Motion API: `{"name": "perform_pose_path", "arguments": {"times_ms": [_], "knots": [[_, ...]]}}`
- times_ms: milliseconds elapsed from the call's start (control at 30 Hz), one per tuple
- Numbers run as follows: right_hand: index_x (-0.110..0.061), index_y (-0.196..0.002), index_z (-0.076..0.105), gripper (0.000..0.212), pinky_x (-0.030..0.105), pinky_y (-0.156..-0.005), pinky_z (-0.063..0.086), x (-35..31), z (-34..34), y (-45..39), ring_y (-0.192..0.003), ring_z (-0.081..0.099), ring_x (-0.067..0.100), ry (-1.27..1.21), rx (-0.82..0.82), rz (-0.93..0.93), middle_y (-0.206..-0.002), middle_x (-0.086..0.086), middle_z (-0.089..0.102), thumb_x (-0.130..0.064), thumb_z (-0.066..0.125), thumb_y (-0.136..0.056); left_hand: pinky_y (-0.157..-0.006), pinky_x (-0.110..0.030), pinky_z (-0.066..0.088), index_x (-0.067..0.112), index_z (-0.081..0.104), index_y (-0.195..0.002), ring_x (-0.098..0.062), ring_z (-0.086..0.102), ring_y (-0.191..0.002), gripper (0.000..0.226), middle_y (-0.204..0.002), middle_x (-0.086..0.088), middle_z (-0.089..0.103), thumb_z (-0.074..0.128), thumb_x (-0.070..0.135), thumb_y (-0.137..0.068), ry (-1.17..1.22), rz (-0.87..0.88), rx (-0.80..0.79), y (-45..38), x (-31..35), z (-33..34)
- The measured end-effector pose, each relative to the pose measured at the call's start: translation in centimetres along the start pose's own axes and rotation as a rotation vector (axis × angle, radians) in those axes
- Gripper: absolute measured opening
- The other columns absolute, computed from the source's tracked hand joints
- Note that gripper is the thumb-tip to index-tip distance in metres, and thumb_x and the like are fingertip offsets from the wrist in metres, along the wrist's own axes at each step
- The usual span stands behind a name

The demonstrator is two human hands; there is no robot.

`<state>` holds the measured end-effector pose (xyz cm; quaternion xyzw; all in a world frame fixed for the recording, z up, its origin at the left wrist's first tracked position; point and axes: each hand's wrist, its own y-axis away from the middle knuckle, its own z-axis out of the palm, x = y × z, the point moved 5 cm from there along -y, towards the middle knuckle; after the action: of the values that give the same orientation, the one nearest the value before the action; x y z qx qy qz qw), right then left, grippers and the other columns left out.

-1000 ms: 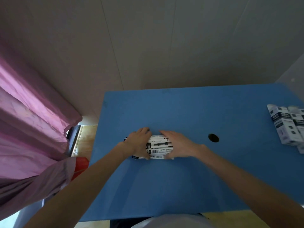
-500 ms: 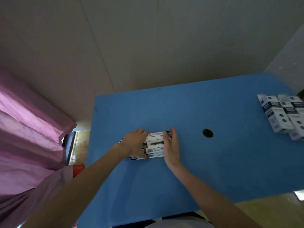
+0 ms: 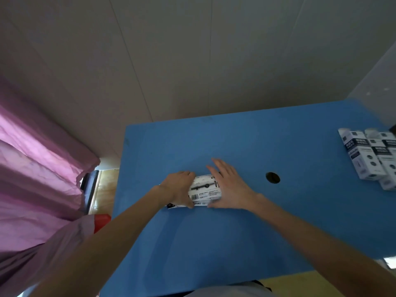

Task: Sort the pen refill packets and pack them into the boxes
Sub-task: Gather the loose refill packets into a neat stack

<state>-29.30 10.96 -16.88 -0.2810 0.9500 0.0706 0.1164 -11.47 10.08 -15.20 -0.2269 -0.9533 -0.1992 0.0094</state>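
A small stack of white pen refill packets [image 3: 204, 190] with black print lies on the blue table [image 3: 235, 232], left of its middle. My left hand [image 3: 179, 187] grips the stack's left end, fingers curled over the far edge and thumb at the near edge. My right hand [image 3: 230, 186] lies flat against the stack's right end with straight fingers pointing away from me. Several white and dark blue boxes [image 3: 372, 159] lie side by side at the table's right edge, far from both hands.
A round black hole [image 3: 272, 177] is in the table top, right of my right hand. A pink curtain [image 3: 36, 168] hangs at the left, with a red object [image 3: 101, 221] on the floor beside the table. A plain wall stands behind the table.
My right hand turned from edge-on beside the packets to flat with fingers spread at their right end. My left hand kept its hold. The view shifted a little.
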Motion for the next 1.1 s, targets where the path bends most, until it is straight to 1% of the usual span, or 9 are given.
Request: {"name": "perform_pose_path", "arguments": {"times_ms": [100, 200, 267, 367, 533, 667, 800, 933, 1100], "knots": [[-0.017, -0.163, 0.007, 0.13, 0.052, -0.127, 0.005, -0.6, -1.0, -1.3, -0.157, 0.001, 0.03, 0.174, -0.029, -0.106, -0.171, 0.01, 0.0, -0.076, 0.072, -0.068, -0.073, -0.032, 0.043, 0.018, 0.048, -0.113, -0.024, 0.059, -0.097, 0.073, -0.111, 0.0, 0.06, 0.085, 0.056, -0.063, -0.02, 0.005, -0.018, -0.3, 0.0, -0.3], [-0.015, -0.16, 0.017, 0.128, 0.045, -0.12, 0.028, -1.1, -0.5, -2.2, -0.144, 0.036, 0.025, 0.161, -0.214, -0.07, -0.157, 0.004, 0.036, -0.075, 0.077, -0.064, -0.074, -0.031, 0.044, 0.019, 0.048, -0.112, -0.024, 0.061, -0.098, 0.072, -0.109, 0.001, 0.061, 0.085, 0.057, -0.063, -0.013, 0.004, -0.038, -0.5, -0.1, -0.4], [-0.017, -0.15, 0.035, 0.11, 0.041, -0.105, 0.043, -1.6, -0.6, -2.9, -0.126, 0.051, 0.024, 0.161, -0.226, -0.065, -0.138, 0.002, 0.051, -0.07, 0.079, -0.064, -0.077, -0.032, 0.046, 0.02, 0.047, -0.119, -0.024, 0.061, -0.102, 0.079, -0.114, 0.001, 0.062, 0.085, 0.059, -0.061, -0.004, 0.007, -0.016, -0.6, -0.3, -0.3], [-0.018, -0.131, 0.05, 0.078, 0.037, -0.089, 0.049, -2.1, -1.3, -4.3, -0.108, 0.06, 0.023, 0.207, -0.225, -0.085, -0.119, 0.001, 0.058, -0.059, 0.078, -0.071, -0.091, -0.037, 0.049, 0.02, 0.037, -0.143, -0.024, 0.058, -0.116, 0.106, -0.129, 0.001, 0.058, 0.084, 0.067, -0.06, -0.002, -0.001, 0.024, -0.2, -1.2, -0.5], [-0.017, -0.114, 0.055, 0.058, 0.034, -0.076, 0.053, -2.1, -2.0, -5.9, -0.094, 0.061, 0.021, 0.202, -0.255, -0.081, -0.105, 0.001, 0.059, -0.05, 0.077, -0.072, -0.108, -0.039, 0.042, 0.018, 0.015, -0.16, -0.024, 0.05, -0.131, 0.133, -0.147, 0.001, 0.046, 0.082, 0.071, -0.059, -0.069, -0.014, 0.018, 1.6, -3.1, 0.1], [-0.015, -0.119, 0.053, 0.065, 0.033, -0.077, 0.051, -1.9, -1.7, -6.4, -0.1, 0.059, 0.022, 0.197, -0.265, -0.069, -0.11, 0.002, 0.057, -0.05, 0.078, -0.071, -0.097, -0.036, 0.046, 0.019, 0.032, -0.15, -0.023, 0.055, -0.12, 0.108, -0.133, 0.001, 0.051, 0.084, 0.058, -0.064, -0.014, -0.069, 0.027, 1.3, -3.8, 0.0], [-0.014, -0.132, 0.047, 0.09, 0.033, -0.078, 0.046, -1.4, -1.6, -6.2, -0.108, 0.051, 0.021, 0.205, -0.304, -0.073, -0.12, 0.002, 0.05, -0.064, 0.082, -0.065, -0.086, -0.035, 0.048, 0.02, 0.043, -0.136, -0.023, 0.056, -0.111, 0.088, -0.123, 0.0, 0.053, 0.086, 0.047, -0.064, 0.002, -0.065, 0.006, 0.1, -3.6, -0.3], [-0.015, -0.13, 0.05, 0.085, 0.033, -0.076, 0.047, -0.8, -1.3, -6.1, -0.108, 0.049, 0.021, 0.183, -0.286, -0.057, -0.118, 0.0, 0.05, -0.065, 0.077, -0.067, -0.105, -0.037, 0.043, 0.022, 0.027, -0.155, -0.025, 0.049, -0.129, 0.117, -0.143, -0.001, 0.046, 0.088, 0.056, -0.061, 0.076, -0.063, 0.053, -0.1, -4.4, -0.3], [-0.017, -0.123, 0.051, 0.071, 0.032, -0.075, 0.046, -0.2, -0.9, -6.3, -0.107, 0.048, 0.019, 0.113, -0.292, -0.032, -0.114, -0.002, 0.05, -0.057, 0.075, -0.069, -0.123, -0.044, 0.029, 0.02, 0.007, -0.163, -0.021, 0.024, -0.153, 0.154, -0.168, -0.001, 0.017, 0.093, 0.066, -0.045, 0.612, -0.347, 0.263, 3.9, -8.4, 1.5]]}}
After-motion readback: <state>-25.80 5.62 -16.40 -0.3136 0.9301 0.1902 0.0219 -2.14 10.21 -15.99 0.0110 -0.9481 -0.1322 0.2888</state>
